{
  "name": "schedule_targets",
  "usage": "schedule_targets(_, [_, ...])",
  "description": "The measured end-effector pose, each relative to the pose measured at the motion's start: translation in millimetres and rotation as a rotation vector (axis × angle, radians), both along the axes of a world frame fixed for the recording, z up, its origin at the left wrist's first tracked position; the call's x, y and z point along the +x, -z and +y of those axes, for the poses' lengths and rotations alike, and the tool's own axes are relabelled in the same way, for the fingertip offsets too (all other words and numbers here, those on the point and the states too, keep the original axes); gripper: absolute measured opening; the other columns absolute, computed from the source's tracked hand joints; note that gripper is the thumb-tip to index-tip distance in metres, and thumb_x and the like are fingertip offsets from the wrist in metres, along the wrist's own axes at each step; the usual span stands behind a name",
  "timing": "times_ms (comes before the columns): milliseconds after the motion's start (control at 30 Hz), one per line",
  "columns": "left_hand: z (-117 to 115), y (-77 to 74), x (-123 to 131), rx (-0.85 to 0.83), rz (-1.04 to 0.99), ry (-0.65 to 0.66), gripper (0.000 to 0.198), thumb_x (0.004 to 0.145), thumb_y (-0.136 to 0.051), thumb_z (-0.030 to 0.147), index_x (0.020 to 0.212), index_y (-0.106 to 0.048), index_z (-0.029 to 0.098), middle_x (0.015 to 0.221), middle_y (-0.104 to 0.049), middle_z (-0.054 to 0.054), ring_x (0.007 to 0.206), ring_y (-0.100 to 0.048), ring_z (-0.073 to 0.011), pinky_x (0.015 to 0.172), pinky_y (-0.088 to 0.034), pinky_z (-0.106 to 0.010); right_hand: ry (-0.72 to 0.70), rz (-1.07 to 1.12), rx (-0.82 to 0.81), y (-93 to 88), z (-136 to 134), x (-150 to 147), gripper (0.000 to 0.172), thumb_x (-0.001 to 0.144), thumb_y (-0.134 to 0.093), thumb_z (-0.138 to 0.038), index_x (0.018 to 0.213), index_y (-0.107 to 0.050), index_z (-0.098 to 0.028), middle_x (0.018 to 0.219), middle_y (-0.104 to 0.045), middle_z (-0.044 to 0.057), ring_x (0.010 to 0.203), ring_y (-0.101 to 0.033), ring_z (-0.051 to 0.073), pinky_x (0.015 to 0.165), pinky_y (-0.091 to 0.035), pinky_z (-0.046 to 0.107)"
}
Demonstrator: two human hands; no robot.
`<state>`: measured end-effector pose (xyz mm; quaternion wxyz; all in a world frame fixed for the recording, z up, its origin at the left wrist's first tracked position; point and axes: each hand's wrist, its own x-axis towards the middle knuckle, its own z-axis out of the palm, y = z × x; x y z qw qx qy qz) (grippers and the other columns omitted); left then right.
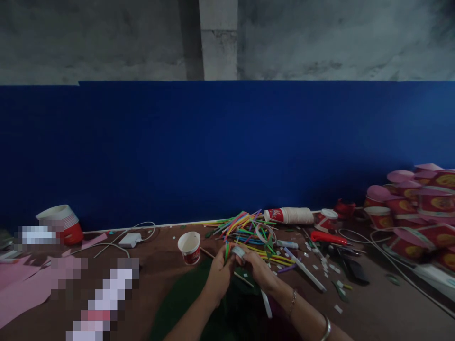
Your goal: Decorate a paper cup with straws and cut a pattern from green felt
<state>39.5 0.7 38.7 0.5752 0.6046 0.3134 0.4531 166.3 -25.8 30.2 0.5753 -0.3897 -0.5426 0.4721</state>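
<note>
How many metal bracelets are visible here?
2, both on the right arm: a thin silver chain bracelet nearer the hand, a smooth silver bangle farther up. Others may be out of frame.

I note left forearm (194, 309) and right forearm (305, 309) bare, angled inward. Left hand (218, 274) and right hand (262, 271) sit close together before the body, fingers (250, 259) curled, pinching. Exact thumb contact unclear to me.

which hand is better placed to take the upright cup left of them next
Probably the left hand: it is nearer the paper cup than the right hand is, though it holds coloured strips and may need freeing first.
</note>
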Motion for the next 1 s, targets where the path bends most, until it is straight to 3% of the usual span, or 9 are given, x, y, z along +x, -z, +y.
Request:
schedule_targets(200, [-3, -5.5, -1, -0.12, -0.005, -0.034, 0.041, 0.073, -0.061, 0.035, 0.109, -0.058, 0.017, 0.092, -0.068, -0.005, 0.089, -0.06, -0.0214, 0.084, -0.044, -0.032, 0.01, -0.101, 0.067, -10.9, -7, 0, 0.015, 0.07, -0.037, -0.027, 0.062, -0.047, -0.019, 0.072, -0.046, 0.002, 0.07, -0.04, 0.017, 0.064, -0.032, 0.028])
schedule_targets(367, [-1, -8.8, -4, 0.074, 0.062, -0.02, 0.034, 0.072, -0.06, 0.026, 0.104, -0.062, 0.017, 0.103, -0.067, -0.006, 0.101, -0.057, -0.0224, 0.092, -0.04, -0.031, 0.113, -0.273, 0.035, -17.9, -15, 1, 0.026, 0.081, -0.033, -0.029, 0.06, -0.043, -0.02, 0.07, -0.045, 0.0, 0.07, -0.041, 0.016, 0.066, -0.032, 0.027])
schedule_targets(567, [-3, -10.1, -3, 0.059, 0.088, -0.009, 0.034, 0.076, -0.055, 0.025, 0.108, -0.06, 0.016, 0.105, -0.066, -0.005, 0.101, -0.057, -0.0229, 0.093, -0.039, -0.032, 0.069, -0.264, 0.067, -12.6, -12, 4, 0.025, 0.081, -0.032, -0.026, 0.061, -0.046, -0.019, 0.073, -0.047, 0.0, 0.073, -0.043, 0.016, 0.07, -0.033, 0.028])
schedule_targets(800, [-2, -10.3, -5, -0.025, 0.073, -0.046, 0.032, 0.075, -0.058, 0.03, 0.104, -0.061, 0.017, 0.096, -0.068, -0.005, 0.096, -0.059, -0.0224, 0.087, -0.043, -0.032, 0.001, -0.14, -0.004, -13.7, -10, 1, 0.014, 0.064, -0.038, -0.021, 0.065, -0.051, -0.018, 0.073, -0.044, 0.0, 0.063, -0.038, 0.014, 0.056, -0.029, 0.025])
schedule_targets(900, [-1, -9.2, -5, -0.032, 0.094, -0.037, 0.036, 0.076, -0.056, 0.028, 0.109, -0.059, 0.017, 0.095, -0.068, -0.005, 0.089, -0.062, -0.0214, 0.082, -0.045, -0.032, -0.008, -0.106, -0.023, -14.2, -10, -1, 0.015, 0.069, -0.039, -0.026, 0.064, -0.05, -0.019, 0.067, -0.043, -0.001, 0.059, -0.038, 0.013, 0.054, -0.029, 0.025])
schedule_targets(1000, [1, -6.3, -6, 0.122, 0.122, -0.04, 0.036, 0.074, -0.055, 0.021, 0.11, -0.06, 0.017, 0.103, -0.067, -0.006, 0.098, -0.059, -0.0219, 0.09, -0.042, -0.033, 0.053, -0.149, -0.003, -15.6, -11, -1, 0.021, 0.076, -0.039, -0.03, 0.06, -0.047, -0.02, 0.063, -0.042, -0.001, 0.06, -0.039, 0.014, 0.057, -0.031, 0.026])
